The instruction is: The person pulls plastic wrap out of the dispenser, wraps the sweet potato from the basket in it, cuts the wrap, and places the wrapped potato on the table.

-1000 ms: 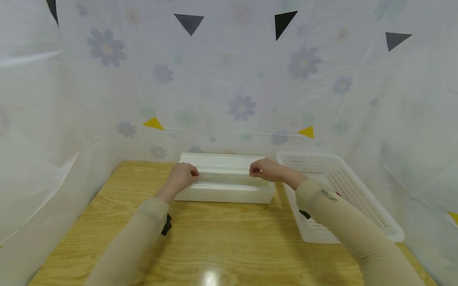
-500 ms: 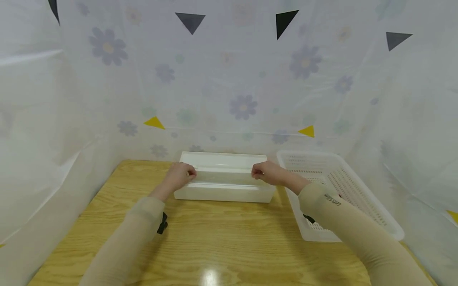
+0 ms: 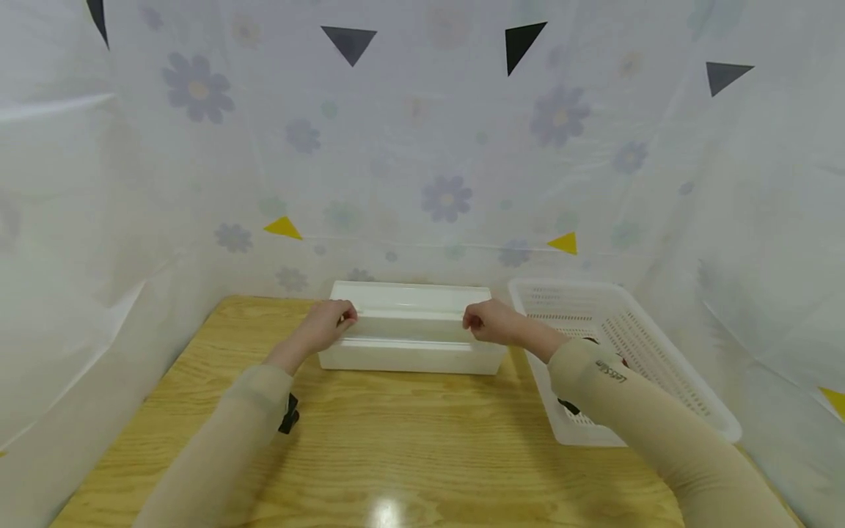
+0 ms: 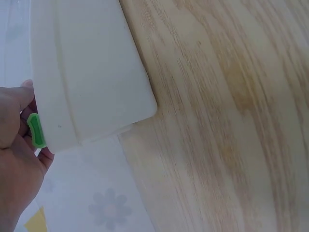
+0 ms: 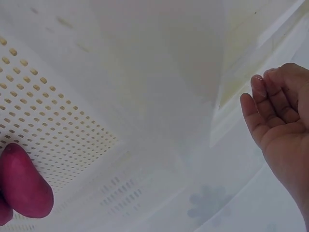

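A long white box (image 3: 409,357) with a raised back part stands at the table's far side. My left hand (image 3: 325,325) is over its left end, fingers curled and thumb against the fingertips. In the left wrist view a small green piece (image 4: 36,130) sits at the box's edge beside those fingers. My right hand (image 3: 495,321) pinches in the same way over the right end. In the right wrist view a faint glint at its fingertips (image 5: 258,84) looks like thin clear film. The film is almost invisible between the hands, and its extent cannot be told.
A white perforated basket (image 3: 660,323) stands to the right, under my right forearm. Inside it lie reddish-purple, smooth, rounded things (image 5: 26,186), perhaps sweet potatoes. The wooden table (image 3: 409,455) reaches back to a flower-patterned curtain (image 3: 396,147).
My left hand has shifted a little to the left. The right hand has moved slightly to the right, so the gap between them is wider. Box and basket stay put.
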Demonstrator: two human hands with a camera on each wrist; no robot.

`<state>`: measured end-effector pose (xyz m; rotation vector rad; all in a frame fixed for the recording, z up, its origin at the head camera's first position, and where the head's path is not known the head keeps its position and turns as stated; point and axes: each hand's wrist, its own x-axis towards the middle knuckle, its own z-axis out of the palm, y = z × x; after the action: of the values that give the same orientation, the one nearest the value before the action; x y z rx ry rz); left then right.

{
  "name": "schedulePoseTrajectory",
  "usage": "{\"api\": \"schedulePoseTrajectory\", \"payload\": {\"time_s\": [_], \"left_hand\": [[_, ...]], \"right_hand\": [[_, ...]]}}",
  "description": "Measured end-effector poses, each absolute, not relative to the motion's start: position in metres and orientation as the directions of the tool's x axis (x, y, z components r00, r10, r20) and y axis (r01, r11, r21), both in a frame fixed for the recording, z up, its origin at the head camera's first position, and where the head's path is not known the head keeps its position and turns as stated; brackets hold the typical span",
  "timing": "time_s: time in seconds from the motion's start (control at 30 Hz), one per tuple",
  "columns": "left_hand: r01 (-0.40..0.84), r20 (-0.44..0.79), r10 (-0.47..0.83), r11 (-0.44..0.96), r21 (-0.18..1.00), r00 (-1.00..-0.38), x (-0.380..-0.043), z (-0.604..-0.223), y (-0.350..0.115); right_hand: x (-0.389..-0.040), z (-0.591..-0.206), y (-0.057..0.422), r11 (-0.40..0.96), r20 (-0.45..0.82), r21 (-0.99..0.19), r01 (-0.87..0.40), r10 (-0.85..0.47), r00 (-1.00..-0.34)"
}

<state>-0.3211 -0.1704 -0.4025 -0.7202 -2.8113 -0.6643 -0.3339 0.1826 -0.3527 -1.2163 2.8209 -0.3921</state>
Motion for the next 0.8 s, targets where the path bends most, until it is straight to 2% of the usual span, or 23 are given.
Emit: {"api": "schedulePoseTrajectory", "payload": {"time_s": [0.17, 0.3, 0.47, 0.8], "left_hand": [[0.49, 0.232, 0.432, 0.786, 0.377, -0.871, -0.32, -0.402, -0.171], [0.5, 0.237, 0.441, 0.79, 0.356, -0.866, -0.32, -0.401, -0.172], [0.526, 0.251, 0.463, 0.761, 0.38, -0.85, -0.318, -0.4, -0.174], [0.54, 0.236, 0.497, 0.66, 0.522, -0.835, -0.317, -0.402, -0.182]], "right_hand": [[-0.329, -0.355, 0.179, 0.714, 0.035, -0.182, -0.676, -0.682, -0.73], [-0.323, -0.35, 0.175, 0.752, -0.002, -0.187, -0.632, -0.644, -0.765], [-0.317, -0.346, 0.175, 0.724, 0.032, -0.195, -0.661, -0.669, -0.742], [-0.317, -0.349, 0.185, 0.698, 0.049, -0.323, -0.64, -0.663, -0.747]]}}
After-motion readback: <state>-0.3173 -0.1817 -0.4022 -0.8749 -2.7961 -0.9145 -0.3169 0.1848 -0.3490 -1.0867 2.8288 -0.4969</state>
